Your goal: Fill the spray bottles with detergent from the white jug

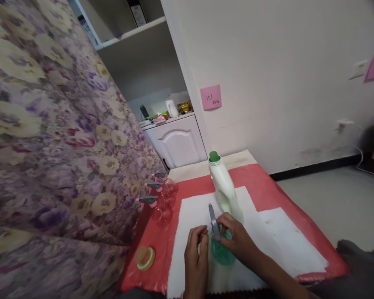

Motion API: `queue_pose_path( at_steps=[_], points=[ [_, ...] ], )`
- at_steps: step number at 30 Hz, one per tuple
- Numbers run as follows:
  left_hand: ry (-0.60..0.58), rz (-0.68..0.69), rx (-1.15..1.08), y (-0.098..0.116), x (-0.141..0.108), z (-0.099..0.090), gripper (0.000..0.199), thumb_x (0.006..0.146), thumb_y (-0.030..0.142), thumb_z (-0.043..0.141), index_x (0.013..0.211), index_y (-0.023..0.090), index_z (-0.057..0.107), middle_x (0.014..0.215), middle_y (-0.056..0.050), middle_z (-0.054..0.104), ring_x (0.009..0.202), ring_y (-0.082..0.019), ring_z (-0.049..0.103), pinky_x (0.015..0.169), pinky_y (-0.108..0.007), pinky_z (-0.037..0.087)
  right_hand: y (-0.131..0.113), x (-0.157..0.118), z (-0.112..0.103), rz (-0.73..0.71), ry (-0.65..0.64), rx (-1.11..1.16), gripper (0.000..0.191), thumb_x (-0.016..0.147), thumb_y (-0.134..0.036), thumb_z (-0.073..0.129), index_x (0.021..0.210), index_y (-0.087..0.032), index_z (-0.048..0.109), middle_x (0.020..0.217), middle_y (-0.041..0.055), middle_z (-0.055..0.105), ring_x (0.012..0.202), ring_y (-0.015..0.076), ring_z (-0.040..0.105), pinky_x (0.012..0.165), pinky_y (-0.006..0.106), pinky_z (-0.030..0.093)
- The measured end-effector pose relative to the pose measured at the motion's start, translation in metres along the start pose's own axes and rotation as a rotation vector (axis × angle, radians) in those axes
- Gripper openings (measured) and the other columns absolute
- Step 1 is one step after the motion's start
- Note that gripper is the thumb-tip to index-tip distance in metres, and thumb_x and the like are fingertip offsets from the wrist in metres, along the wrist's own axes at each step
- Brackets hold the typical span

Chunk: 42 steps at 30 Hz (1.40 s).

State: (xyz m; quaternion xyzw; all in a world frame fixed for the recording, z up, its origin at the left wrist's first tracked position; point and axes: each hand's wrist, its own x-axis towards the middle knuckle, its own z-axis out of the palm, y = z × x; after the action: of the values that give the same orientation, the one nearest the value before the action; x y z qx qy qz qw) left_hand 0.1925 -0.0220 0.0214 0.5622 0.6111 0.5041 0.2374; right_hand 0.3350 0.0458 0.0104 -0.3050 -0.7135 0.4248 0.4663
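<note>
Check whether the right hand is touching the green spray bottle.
Touching: the head view shows the right hand wrapped over the green spray bottle at its neck.

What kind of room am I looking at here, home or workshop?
Most likely a room in a home: a floral curtain hangs on the left, a white cabinet carries kitchen odds and ends, and both hands work at a low table under a red cover.

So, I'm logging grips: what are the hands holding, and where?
Both hands, left hand and right hand, grip the green spray bottle near its grey sprayer head.
</note>
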Motion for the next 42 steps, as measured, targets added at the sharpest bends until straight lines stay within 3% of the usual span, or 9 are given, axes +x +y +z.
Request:
queue_pose_path(
  at_steps=[6, 14, 18, 22, 29, 35, 42],
  points=[
    [-0.073, -0.030, 0.183, 0.033, 0.017, 0.005, 0.020, 0.081, 0.038, 0.063, 0.088, 0.020, 0.063, 0.073, 0.002, 0.054, 0.068, -0.016, 0.051, 0.065, -0.027, 0.041, 0.011, -0.002, 0.010, -0.043, 0.102, 0.022, 0.012, 0.073, -0.012, 0.060, 0.079, -0.020, 0.053, 0.079, -0.0008, 0.048, 0.070, 0.0173, 0.049, 0.065, 0.028, 0.039],
    [-0.255, -0.168, -0.045, 0.030, 0.028, -0.002, 0.033, 0.083, 0.047, 0.060, 0.097, 0.017, 0.063, 0.069, 0.002, 0.053, 0.065, -0.014, 0.049, 0.060, -0.025, 0.040, 0.013, 0.000, 0.008, 0.018, 0.096, 0.040, 0.013, 0.071, -0.017, 0.066, 0.076, -0.019, 0.055, 0.076, -0.0020, 0.045, 0.069, 0.0173, 0.047, 0.065, 0.029, 0.037],
    [-0.285, -0.204, -0.101, 0.027, 0.035, -0.006, 0.035, 0.081, 0.050, 0.062, 0.089, 0.016, 0.062, 0.064, 0.004, 0.049, 0.061, -0.012, 0.046, 0.055, -0.023, 0.037, 0.011, 0.000, 0.006, 0.054, 0.060, 0.111, 0.012, 0.069, -0.013, 0.063, 0.078, -0.020, 0.058, 0.081, -0.0006, 0.048, 0.074, 0.0179, 0.049, 0.069, 0.030, 0.040],
    [-0.285, -0.238, -0.196, 0.022, 0.038, -0.006, 0.032, 0.077, 0.047, 0.069, 0.081, 0.016, 0.061, 0.065, 0.004, 0.050, 0.062, -0.011, 0.044, 0.057, -0.022, 0.034, 0.012, 0.000, 0.006, 0.080, 0.060, 0.142, 0.015, 0.067, -0.012, 0.062, 0.079, -0.021, 0.061, 0.082, -0.0006, 0.050, 0.077, 0.0182, 0.050, 0.071, 0.030, 0.041],
    [-0.320, -0.264, -0.448, 0.009, 0.036, -0.001, 0.030, 0.078, 0.040, 0.070, 0.095, 0.015, 0.065, 0.074, 0.001, 0.057, 0.068, -0.011, 0.047, 0.063, -0.023, 0.036, 0.015, 0.000, 0.006, 0.083, 0.067, 0.153, 0.010, 0.073, -0.025, 0.069, 0.081, -0.020, 0.064, 0.083, 0.0005, 0.053, 0.081, 0.0199, 0.053, 0.075, 0.031, 0.042],
    [-0.244, -0.166, -0.431, 0.009, 0.030, 0.005, 0.024, 0.083, 0.035, 0.064, 0.098, 0.017, 0.067, 0.088, -0.004, 0.063, 0.087, -0.019, 0.053, 0.079, -0.027, 0.042, 0.012, -0.002, 0.006, 0.078, 0.060, 0.159, 0.011, 0.074, -0.021, 0.064, 0.085, -0.020, 0.063, 0.089, 0.0025, 0.057, 0.088, 0.0218, 0.057, 0.081, 0.033, 0.043],
    [-0.202, -0.100, -0.317, 0.012, 0.026, 0.008, 0.022, 0.084, 0.038, 0.061, 0.093, 0.018, 0.063, 0.085, -0.002, 0.056, 0.083, -0.018, 0.051, 0.074, -0.026, 0.041, 0.014, -0.003, 0.007, 0.060, 0.110, 0.125, 0.010, 0.073, -0.023, 0.065, 0.082, -0.021, 0.060, 0.085, 0.0022, 0.059, 0.085, 0.0222, 0.058, 0.079, 0.034, 0.045]
  ],
)
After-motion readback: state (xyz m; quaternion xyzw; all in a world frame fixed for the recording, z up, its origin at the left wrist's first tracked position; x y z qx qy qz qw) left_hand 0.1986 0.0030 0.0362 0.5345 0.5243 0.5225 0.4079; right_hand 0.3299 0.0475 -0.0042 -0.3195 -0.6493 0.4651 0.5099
